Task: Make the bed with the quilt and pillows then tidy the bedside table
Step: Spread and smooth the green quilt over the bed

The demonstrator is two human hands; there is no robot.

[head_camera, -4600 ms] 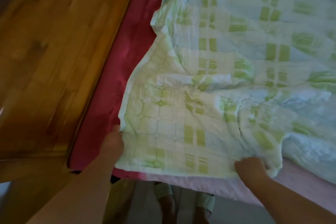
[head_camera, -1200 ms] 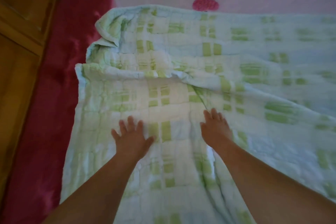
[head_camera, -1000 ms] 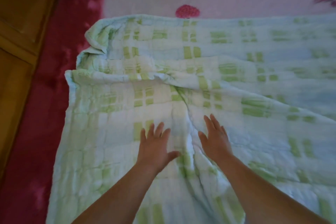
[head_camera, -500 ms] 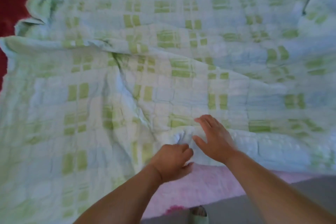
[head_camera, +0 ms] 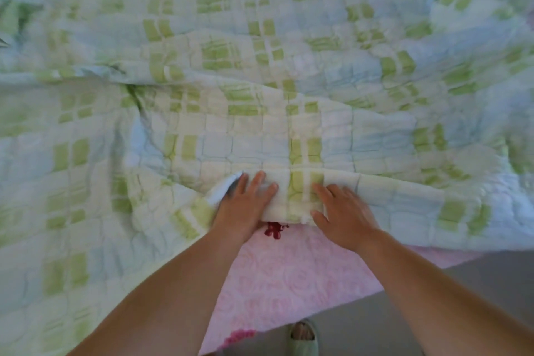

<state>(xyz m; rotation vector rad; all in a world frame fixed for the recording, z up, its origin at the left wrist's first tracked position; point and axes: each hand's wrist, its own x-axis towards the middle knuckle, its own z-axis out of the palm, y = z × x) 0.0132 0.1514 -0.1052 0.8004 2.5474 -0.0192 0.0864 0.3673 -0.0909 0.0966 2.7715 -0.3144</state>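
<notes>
At lower centre, the left hand [head_camera: 245, 206] and right hand [head_camera: 345, 212] press flat, fingers straight, on the folded edge of the quilt [head_camera: 260, 81].

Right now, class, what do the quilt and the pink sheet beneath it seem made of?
Quilt: soft padded fabric, perhaps cotton, matte; its stitched squares puff and crease. Pink sheet: probably embossed cloth, matte; faint raised rose pattern.

Single head-worn wide-angle view, close above the quilt [head_camera: 260, 124], forward and steeply downward.
</notes>
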